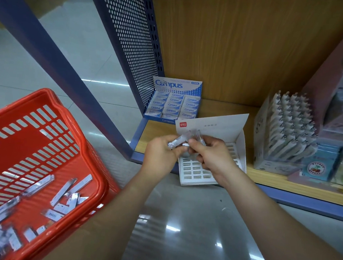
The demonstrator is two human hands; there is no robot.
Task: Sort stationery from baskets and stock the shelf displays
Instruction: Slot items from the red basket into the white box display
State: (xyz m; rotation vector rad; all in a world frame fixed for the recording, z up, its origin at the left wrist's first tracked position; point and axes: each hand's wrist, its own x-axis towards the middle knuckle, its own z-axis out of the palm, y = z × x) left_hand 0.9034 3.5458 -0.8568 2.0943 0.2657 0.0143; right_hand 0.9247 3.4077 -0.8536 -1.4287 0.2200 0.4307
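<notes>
A person's left hand (161, 151) and right hand (211, 155) meet above a white slotted display box (241, 138) at the front edge of the wooden shelf (274, 181). The fingers of both hands curl round small clear plastic cases (181, 139), which are blurred. A Campus eraser box (176, 85) stands behind in the shelf corner, with a pen display (288, 126) to the right. At left, a red basket (95, 165) holds loose packets (60, 203).

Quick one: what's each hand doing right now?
Left hand: grips small clear packs.
Right hand: also pinches small clear packs; too blurred to tell them apart.
</notes>
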